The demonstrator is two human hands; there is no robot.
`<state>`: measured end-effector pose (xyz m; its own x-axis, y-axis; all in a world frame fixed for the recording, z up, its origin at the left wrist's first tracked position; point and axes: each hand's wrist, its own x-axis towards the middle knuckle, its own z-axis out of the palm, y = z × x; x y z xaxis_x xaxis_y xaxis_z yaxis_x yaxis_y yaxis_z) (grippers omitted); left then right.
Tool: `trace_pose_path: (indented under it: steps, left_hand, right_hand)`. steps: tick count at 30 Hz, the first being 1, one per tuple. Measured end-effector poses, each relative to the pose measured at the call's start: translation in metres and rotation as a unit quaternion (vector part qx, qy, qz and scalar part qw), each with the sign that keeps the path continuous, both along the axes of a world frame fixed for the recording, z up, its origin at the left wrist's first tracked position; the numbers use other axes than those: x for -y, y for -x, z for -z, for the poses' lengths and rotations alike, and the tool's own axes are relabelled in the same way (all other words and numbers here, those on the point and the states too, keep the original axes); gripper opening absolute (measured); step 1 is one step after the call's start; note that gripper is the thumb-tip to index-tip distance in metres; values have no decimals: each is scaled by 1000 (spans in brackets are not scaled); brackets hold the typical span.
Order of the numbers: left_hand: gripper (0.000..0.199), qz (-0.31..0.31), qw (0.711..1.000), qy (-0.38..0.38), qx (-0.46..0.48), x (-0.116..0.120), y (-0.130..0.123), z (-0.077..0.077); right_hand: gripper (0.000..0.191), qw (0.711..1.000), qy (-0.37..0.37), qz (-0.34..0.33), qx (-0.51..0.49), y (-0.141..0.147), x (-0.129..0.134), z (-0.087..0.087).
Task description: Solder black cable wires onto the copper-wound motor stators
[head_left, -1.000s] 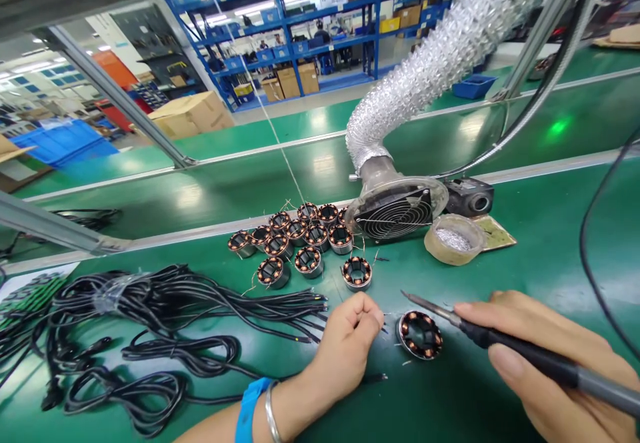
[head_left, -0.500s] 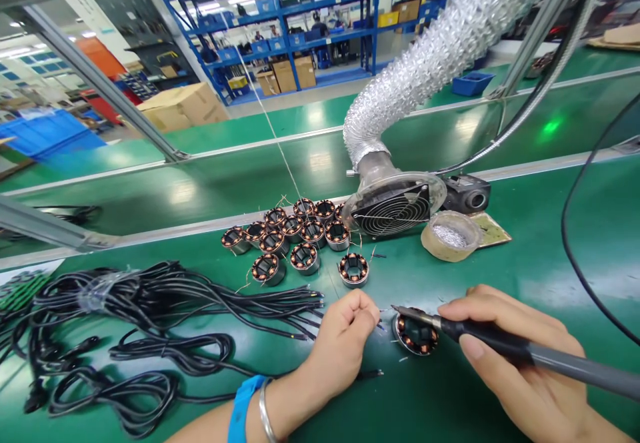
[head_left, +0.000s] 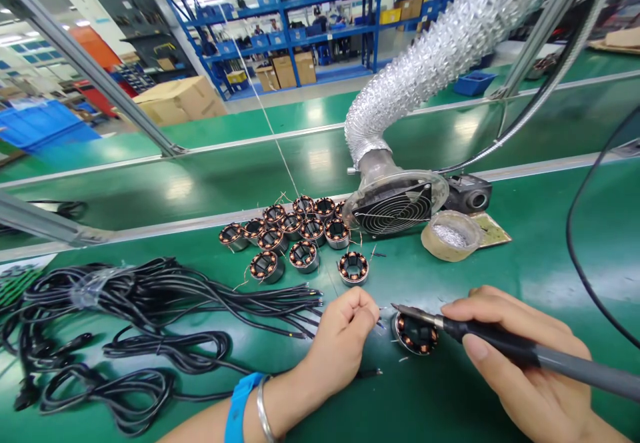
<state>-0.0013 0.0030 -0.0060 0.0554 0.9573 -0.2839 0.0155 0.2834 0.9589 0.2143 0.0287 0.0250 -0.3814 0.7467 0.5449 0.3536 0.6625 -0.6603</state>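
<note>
In the head view my left hand (head_left: pixel 341 336) is closed in a pinch, with thin wire ends (head_left: pixel 383 308) poking out at its fingertips. My right hand (head_left: pixel 530 356) is wrapped round the dark handle of a soldering iron (head_left: pixel 480 332). The iron's tip points left, over the upper rim of a motor stator (head_left: pixel 403 336) with copper windings, and lies just right of the wire ends. Whether the tip touches the wire I cannot tell. Another stator (head_left: pixel 353 268) stands behind my left hand. Black cables (head_left: pixel 240 303) with stripped ends reach toward that hand.
Several more stators (head_left: pixel 270 238) stand grouped at the back. A fume fan (head_left: pixel 395 211) on a silver duct (head_left: pixel 400 100) is behind the work. A round tub (head_left: pixel 445 246) of silvery bits sits right of it. A black cord (head_left: pixel 575 256) hangs at right.
The view has shifted slightly. Both hands keep their grips, and the soldering iron's tip stays by the wire ends with almost no movement.
</note>
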Motion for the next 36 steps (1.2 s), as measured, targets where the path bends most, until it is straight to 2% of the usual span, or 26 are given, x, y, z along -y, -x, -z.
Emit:
trace_pose_path:
  steps: [10, 15, 22, 32, 36]
  left_hand:
    - [21, 6, 1000, -10, -14, 0, -1, -3]
    - [20, 14, 1000, -14, -24, 0, -2, -3]
    - [19, 19, 999, -21, -18, 0, -1, -1]
    - [21, 26, 999, -20, -34, 1, -1, -2]
    - [19, 26, 999, -23, -38, 0, -1, -2]
  right_hand:
    - [18, 1000, 8, -13, -16, 9, 3, -1]
    - [23, 998, -36, -30, -32, 16, 8, -1]
    - [33, 995, -95, -30, 0, 20, 15, -7]
    - [35, 998, -60, -19, -23, 15, 16, -5]
    - [33, 995, -92, -24, -38, 15, 11, -5]
